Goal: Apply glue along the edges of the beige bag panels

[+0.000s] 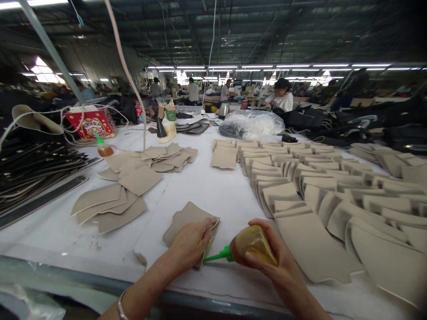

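In front of me a beige leather piece (182, 222) lies on the white tabletop. My left hand (190, 242) grips its right side, fingers closed near a folded-back edge. My right hand (271, 253) is wrapped round a glue bottle (251, 244) of amber liquid, tipped on its side. Its thin green nozzle (216, 255) points left, and the tip is at the lower right edge of the piece. To the left is a loose pile of similar beige pieces (140, 178). Many more beige pieces (307, 218) overlap in rows on the right.
A second glue bottle (104, 146) stands back left, by a red box (90, 122). Black pieces (36, 173) are stacked at the left edge, beside a dark strip (43, 200). A clear plastic bag (253, 124) lies at the back. Several people work beyond the table.
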Demonstrator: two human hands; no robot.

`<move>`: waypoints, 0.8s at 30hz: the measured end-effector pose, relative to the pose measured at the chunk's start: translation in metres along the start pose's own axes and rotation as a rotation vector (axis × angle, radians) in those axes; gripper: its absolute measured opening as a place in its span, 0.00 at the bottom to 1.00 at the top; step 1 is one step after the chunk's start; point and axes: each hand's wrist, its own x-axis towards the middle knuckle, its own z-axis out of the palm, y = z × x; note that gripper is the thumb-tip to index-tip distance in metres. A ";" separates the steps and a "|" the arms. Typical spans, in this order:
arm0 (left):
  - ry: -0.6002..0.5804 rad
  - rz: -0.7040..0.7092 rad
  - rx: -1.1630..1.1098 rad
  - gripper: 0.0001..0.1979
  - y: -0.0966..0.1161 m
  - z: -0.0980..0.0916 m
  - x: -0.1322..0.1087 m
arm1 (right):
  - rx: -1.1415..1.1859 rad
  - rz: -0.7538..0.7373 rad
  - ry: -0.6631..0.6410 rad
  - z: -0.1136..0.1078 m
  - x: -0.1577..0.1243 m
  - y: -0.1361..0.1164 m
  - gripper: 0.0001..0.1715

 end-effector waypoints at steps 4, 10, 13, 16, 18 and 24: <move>-0.005 -0.004 0.007 0.21 0.000 0.000 0.000 | -0.064 -0.018 0.114 0.001 0.001 -0.003 0.32; -0.008 -0.012 0.001 0.21 0.001 0.000 -0.001 | 0.013 0.014 -0.036 -0.001 -0.002 -0.002 0.32; -0.010 -0.013 0.002 0.21 0.000 0.001 0.000 | -0.041 -0.015 0.023 -0.005 0.000 0.000 0.32; -0.011 -0.013 0.001 0.22 0.000 0.001 0.000 | -0.061 -0.041 0.063 -0.005 -0.001 0.001 0.31; -0.011 -0.014 0.001 0.22 0.001 0.000 0.000 | -0.015 -0.037 -0.001 -0.003 -0.003 0.003 0.32; -0.005 -0.019 -0.002 0.21 0.002 0.001 -0.001 | 0.007 -0.024 -0.014 -0.006 -0.002 0.004 0.32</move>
